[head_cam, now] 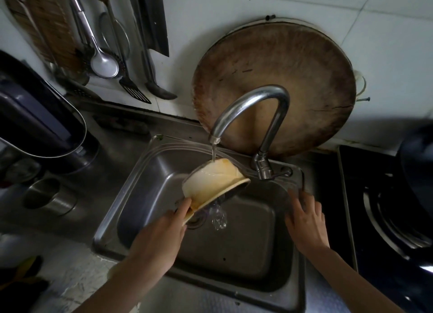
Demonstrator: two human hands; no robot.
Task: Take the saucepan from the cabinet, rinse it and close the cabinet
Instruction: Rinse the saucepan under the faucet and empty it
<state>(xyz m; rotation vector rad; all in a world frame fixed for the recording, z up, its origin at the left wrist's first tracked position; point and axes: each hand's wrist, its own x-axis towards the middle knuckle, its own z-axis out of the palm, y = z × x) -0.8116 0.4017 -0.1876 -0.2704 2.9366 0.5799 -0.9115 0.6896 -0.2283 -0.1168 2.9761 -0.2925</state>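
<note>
A cream saucepan with yellowed stains is tipped on its side over the steel sink, its underside turned up. Water runs from the curved tap onto it and spills off its lower rim toward the drain. My left hand grips the saucepan by its handle at the lower left. My right hand hovers over the right side of the sink, fingers spread, holding nothing. The cabinet is out of view.
A round wooden board leans on the tiled wall behind the tap. Ladles and spatulas hang at the upper left. A gas hob lies right of the sink. A dark appliance and a steel cup stand on the left.
</note>
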